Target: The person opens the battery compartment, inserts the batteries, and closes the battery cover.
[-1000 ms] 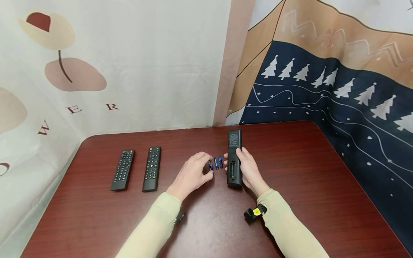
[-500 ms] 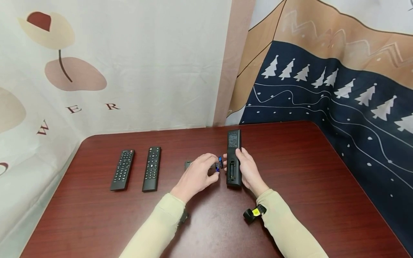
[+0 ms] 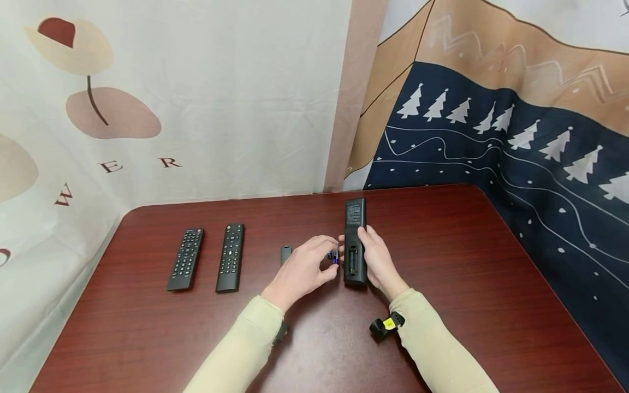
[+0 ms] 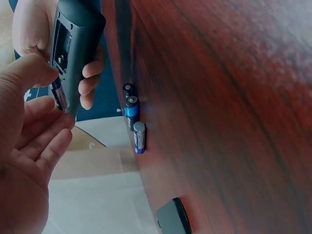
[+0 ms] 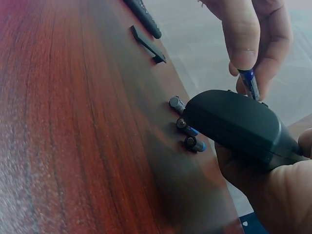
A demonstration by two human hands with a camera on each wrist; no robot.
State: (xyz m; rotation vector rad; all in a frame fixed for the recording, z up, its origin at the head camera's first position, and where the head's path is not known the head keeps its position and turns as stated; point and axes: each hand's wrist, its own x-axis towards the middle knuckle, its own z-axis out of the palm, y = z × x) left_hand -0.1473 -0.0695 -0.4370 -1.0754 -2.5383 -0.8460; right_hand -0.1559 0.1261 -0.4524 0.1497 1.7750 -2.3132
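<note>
My right hand [image 3: 378, 261] grips a black remote control [image 3: 355, 218] by its sides, back upward. Its battery compartment [image 4: 62, 46] is uncovered, with a spring showing in the left wrist view. My left hand [image 3: 304, 270] pinches a blue-and-silver AAA-type battery [image 4: 57, 93] between thumb and fingers. That battery is beside the remote's edge, near the compartment. In the right wrist view, the pinched battery [image 5: 248, 84] stands steeply tilted behind the remote's end. Three loose batteries [image 4: 131, 111] lie in a row on the table, mostly hidden behind the left hand in the head view.
A small black battery cover [image 3: 286, 253] lies left of the loose batteries, partly behind the left hand. Two more black remotes, one at far left [image 3: 185, 259] and one beside it [image 3: 230, 257], lie buttons up on the dark red table [image 3: 147, 338]. Printed curtains hang behind.
My left hand has moved right, from the loose batteries to the remote's edge, bringing a battery with it. The battery cover has come into view behind it. My right hand stays nearly still.
</note>
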